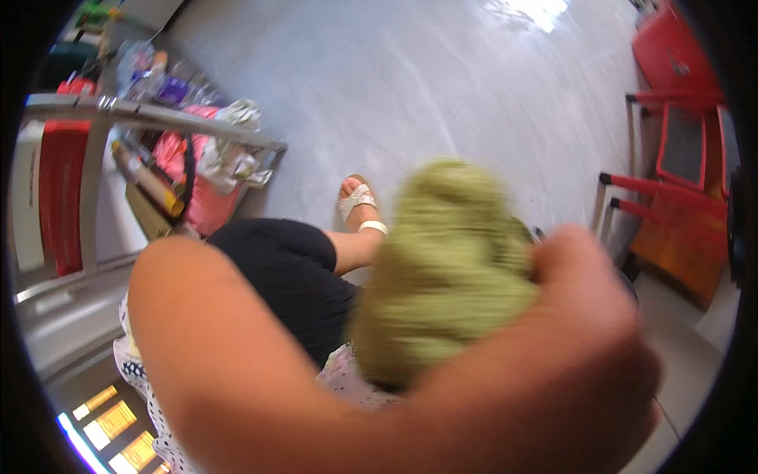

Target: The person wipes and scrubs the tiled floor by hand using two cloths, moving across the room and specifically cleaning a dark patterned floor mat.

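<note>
My left arm bends across the lower part of the head view, its elbow at the left. My left hand (592,320), blurred and close to the camera, is curled at the right with a bunched green cloth (450,260) held at its edge. The cloth has a ribbed or wrinkled surface and hangs in front of my lap. How the fingers grip it is largely hidden. I cannot make out my right hand. Behind the cloth are black shorts (284,255) and a foot in a pale strappy sandal (358,201).
At the left stands a metal-framed rack (177,121), beside a pink bag (213,207) and crumpled white plastic (237,148). Clear plastic bottles (142,65) lie farther back. Red chairs (675,53) and a wooden panel (681,260) are at the right. Grey floor (379,77) stretches ahead.
</note>
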{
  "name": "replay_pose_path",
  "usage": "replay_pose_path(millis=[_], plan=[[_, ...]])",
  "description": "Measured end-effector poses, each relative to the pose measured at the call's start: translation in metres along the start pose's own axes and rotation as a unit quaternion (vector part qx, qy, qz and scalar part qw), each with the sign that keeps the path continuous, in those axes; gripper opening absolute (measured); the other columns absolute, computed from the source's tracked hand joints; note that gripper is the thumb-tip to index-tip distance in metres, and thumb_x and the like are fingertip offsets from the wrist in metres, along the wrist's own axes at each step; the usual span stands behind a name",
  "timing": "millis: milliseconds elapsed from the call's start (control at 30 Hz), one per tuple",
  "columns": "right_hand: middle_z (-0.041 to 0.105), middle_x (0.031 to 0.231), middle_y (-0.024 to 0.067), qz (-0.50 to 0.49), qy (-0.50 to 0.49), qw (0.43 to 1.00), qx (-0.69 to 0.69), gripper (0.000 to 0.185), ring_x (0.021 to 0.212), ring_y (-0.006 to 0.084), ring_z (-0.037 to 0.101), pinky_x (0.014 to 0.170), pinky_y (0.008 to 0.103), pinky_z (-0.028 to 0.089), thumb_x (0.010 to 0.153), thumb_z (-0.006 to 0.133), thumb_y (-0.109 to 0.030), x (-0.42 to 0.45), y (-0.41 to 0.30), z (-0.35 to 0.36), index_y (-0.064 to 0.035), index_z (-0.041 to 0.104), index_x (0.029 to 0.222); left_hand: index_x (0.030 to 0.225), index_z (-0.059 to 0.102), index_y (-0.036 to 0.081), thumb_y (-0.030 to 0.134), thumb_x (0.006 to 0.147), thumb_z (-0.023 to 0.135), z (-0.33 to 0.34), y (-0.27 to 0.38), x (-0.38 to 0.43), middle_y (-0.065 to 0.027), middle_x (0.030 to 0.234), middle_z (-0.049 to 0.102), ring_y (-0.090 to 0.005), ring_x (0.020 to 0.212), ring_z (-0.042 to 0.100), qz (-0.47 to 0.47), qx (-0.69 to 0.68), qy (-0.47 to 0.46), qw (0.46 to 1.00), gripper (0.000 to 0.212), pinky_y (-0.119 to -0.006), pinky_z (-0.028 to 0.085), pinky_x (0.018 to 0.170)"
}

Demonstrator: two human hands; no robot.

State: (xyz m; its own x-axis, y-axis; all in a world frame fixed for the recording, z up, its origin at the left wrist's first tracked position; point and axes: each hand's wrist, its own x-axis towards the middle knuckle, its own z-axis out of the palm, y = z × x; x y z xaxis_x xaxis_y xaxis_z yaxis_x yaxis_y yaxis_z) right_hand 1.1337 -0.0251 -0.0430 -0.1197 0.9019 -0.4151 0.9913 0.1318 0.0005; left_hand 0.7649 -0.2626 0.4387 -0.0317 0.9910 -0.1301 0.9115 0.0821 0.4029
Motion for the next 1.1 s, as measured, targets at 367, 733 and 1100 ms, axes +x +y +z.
replay_pose_path(millis=[367, 733, 1100], plan=[[0.013, 0.135, 0.0285, 0.033, 0.034, 0.998, 0.031, 0.078, 0.125, 0.0387, 0.018, 0.101, 0.0407, 0.022, 0.066, 0.056, -0.012, 0.002, -0.072, -0.013, 0.0037, 0.016, 0.131, 0.075, 0.056, 0.001, -0.003, 0.057, 0.048, 0.038, -0.102, 0.042, -0.0174, 0.071, 0.055, -0.0374, 0.068, 0.052, -0.170, -0.012, -0.123, 0.978, 0.020, -0.041, 0.042, 0.059], [0.032, 0.129, 0.0220, -0.406, 0.139, 0.885, 0.177, 0.064, 0.119, 0.0314, 0.035, 0.081, 0.0382, 0.040, 0.068, 0.050, -0.005, 0.018, -0.296, -0.018, -0.0067, 0.031, 0.129, 0.084, 0.057, -0.001, 0.002, 0.060, 0.046, 0.102, -0.187, 0.059, -0.0213, 0.073, 0.056, -0.0364, 0.071, 0.056, -0.248, -0.110, -0.207, 0.940, 0.027, -0.037, 0.044, 0.064], [0.058, 0.093, 0.0063, -0.232, -0.094, 0.795, 0.553, 0.049, 0.080, 0.0117, 0.054, 0.070, 0.0246, 0.045, 0.066, 0.045, -0.002, 0.086, -0.260, -0.107, -0.0047, 0.047, 0.115, 0.090, 0.056, -0.001, 0.003, 0.059, 0.044, 0.200, -0.307, 0.012, -0.0091, 0.072, 0.057, -0.0169, 0.068, 0.052, -0.359, -0.339, -0.097, 0.864, 0.032, -0.029, 0.043, 0.065]])
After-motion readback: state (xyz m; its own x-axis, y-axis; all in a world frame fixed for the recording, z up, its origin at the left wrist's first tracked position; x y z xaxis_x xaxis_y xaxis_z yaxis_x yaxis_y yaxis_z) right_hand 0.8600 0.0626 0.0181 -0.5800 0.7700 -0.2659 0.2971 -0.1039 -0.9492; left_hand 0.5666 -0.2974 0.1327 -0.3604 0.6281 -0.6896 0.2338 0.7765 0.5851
